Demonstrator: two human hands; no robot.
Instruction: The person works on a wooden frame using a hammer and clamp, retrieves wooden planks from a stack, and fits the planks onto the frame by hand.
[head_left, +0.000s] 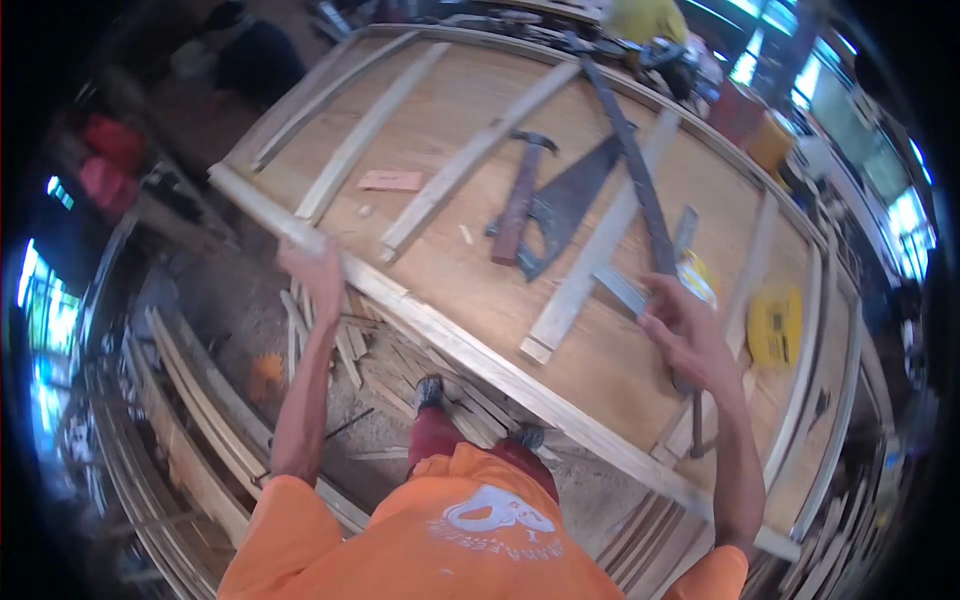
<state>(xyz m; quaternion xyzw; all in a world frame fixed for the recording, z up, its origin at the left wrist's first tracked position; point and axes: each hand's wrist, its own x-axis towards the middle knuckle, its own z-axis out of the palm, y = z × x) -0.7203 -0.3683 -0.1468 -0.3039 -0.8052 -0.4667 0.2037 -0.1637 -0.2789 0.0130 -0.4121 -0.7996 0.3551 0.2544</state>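
Note:
A large plywood panel point(440, 310) with pale wooden battens lies in front of me. My left hand point(316, 278) is closed on the wooden rail point(480, 352) along its near edge. Over the panel's right part, my right hand point(688, 332) has curled fingers at the end of a flat metal strip point(620, 290), apparently gripping it; blur hides the exact contact. Beside that hand, a long dark bar point(637, 165) crosses the panel. A hammer point(520, 195) and a handsaw point(575, 205) lie mid-panel. Another short metal piece point(685, 232) shows beyond the bar.
A yellow container point(774, 326) sits on the panel's right side, and a small pinkish wood piece point(391, 180) on its left. Long boards point(190, 440) lie at lower left. Wood offcuts point(385, 365) litter the floor by my feet. Another person point(255, 60) is at the back left.

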